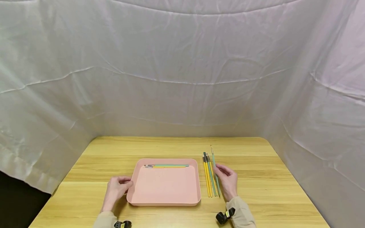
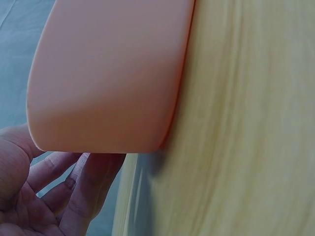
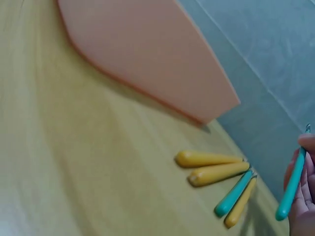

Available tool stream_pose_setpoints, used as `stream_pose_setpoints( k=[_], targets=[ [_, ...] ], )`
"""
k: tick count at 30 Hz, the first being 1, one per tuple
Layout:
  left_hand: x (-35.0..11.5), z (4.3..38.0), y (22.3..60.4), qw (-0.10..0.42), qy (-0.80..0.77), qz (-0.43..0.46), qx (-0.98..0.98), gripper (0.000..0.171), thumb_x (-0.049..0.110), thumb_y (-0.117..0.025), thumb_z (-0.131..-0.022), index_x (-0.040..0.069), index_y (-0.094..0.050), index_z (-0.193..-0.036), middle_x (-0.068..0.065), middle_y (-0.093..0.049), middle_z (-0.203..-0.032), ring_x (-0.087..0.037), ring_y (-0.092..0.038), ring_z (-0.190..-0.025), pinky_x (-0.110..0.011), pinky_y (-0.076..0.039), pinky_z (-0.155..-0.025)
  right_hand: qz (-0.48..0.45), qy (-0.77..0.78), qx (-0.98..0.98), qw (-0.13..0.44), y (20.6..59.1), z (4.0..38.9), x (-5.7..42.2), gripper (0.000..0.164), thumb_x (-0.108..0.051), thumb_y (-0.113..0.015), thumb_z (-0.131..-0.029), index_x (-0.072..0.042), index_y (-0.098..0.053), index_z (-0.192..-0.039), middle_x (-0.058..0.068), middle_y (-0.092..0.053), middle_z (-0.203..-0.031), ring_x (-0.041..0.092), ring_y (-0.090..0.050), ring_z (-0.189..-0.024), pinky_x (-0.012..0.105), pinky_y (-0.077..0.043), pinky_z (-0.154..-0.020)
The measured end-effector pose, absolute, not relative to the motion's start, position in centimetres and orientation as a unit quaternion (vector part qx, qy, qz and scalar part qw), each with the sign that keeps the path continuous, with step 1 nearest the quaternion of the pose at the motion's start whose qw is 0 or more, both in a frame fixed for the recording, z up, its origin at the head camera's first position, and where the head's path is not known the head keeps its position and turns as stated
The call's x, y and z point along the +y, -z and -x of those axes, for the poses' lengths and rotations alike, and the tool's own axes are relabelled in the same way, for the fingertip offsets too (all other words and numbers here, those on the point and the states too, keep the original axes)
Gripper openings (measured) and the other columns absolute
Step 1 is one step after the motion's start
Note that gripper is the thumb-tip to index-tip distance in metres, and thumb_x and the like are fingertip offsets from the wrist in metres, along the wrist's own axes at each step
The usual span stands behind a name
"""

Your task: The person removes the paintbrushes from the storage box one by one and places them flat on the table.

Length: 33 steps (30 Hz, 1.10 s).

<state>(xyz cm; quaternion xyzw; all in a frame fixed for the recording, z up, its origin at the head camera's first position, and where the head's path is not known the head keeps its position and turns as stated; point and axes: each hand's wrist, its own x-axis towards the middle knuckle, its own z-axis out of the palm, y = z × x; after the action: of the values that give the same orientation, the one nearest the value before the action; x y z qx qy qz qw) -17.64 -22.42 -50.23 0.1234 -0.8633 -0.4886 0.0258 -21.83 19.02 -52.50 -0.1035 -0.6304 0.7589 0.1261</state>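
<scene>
Pinching slim grn. brush (image 3: pixel 292 186), R hand (image 1: pixel 228 180); rounded tray (image 1: pixel 165 187), L hand (image 1: pixel 117 188).

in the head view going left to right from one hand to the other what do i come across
left hand at the tray's edge → pink tray → bunch of yellow and green paintbrushes → right hand, holding a green paintbrush

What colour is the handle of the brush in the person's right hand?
Teal green; the brush handle shows best in the right wrist view.
</scene>
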Motion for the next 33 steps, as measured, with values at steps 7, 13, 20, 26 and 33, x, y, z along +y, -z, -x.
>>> stream_pose_setpoints(
  k=[7, 13, 20, 26, 33],
  targets=[
    [-22.4, 17.7, 50.3, 0.02, 0.491, -0.126, -0.862, 0.03, 0.007, -0.072, -0.083, -0.01, -0.072, -0.108, -0.014, -0.076, -0.087, -0.008, -0.067, -0.069, -0.019, -0.058, -0.061, 0.129, -0.724, -0.665, 0.134, 53.4, 21.8, 19.3, 0.04, 0.0, -0.076, -0.085, 0.014, -0.065, -0.12, -0.009, -0.076, -0.087, -0.002, -0.069, -0.077, 0.012, -0.058, -0.073],
    [-22.4, 17.6, 50.2, 0.02, 0.49, -0.124, -0.862, 0.03, 0.007, -0.072, -0.083, -0.01, -0.072, -0.108, -0.015, -0.076, -0.088, -0.009, -0.067, -0.07, -0.019, -0.058, -0.062, 0.132, -0.687, -0.701, 0.142, 53.9, 22.1, 19.6, 0.034, 0.0, -0.076, -0.084, 0.012, -0.069, -0.115, 0.009, -0.079, -0.095, -0.003, -0.067, -0.072, 0.012, -0.057, -0.069],
    [-22.3, 17.6, 50.3, 0.019, 0.508, -0.127, -0.852, 0.03, 0.004, -0.07, -0.084, -0.012, -0.071, -0.108, -0.016, -0.076, -0.087, -0.011, -0.068, -0.071, -0.024, -0.062, -0.064, 0.109, -0.576, -0.798, 0.142, 54.3, 22.5, 20.0, 0.023, -0.007, -0.076, -0.085, 0.003, -0.076, -0.106, 0.021, -0.076, -0.102, -0.005, -0.062, -0.071, 0.01, -0.053, -0.067],
    [-22.3, 17.6, 50.3, 0.017, 0.508, -0.127, -0.852, 0.03, 0.004, -0.07, -0.083, -0.013, -0.071, -0.108, -0.017, -0.076, -0.088, -0.011, -0.069, -0.072, -0.026, -0.063, -0.065, 0.089, -0.529, -0.831, 0.146, 54.5, 22.6, 20.1, 0.02, -0.006, -0.075, -0.085, 0.002, -0.078, -0.103, 0.02, -0.077, -0.095, 0.0, -0.062, -0.071, 0.012, -0.053, -0.064],
    [-22.3, 17.6, 50.2, 0.017, 0.515, -0.129, -0.847, 0.03, 0.003, -0.069, -0.084, -0.013, -0.07, -0.108, -0.017, -0.076, -0.088, -0.011, -0.068, -0.072, -0.026, -0.063, -0.066, 0.068, -0.486, -0.853, 0.179, 55.0, 22.9, 20.0, 0.016, -0.007, -0.075, -0.084, -0.001, -0.08, -0.098, 0.014, -0.077, -0.085, 0.0, -0.061, -0.066, 0.013, -0.052, -0.06]
  ],
)
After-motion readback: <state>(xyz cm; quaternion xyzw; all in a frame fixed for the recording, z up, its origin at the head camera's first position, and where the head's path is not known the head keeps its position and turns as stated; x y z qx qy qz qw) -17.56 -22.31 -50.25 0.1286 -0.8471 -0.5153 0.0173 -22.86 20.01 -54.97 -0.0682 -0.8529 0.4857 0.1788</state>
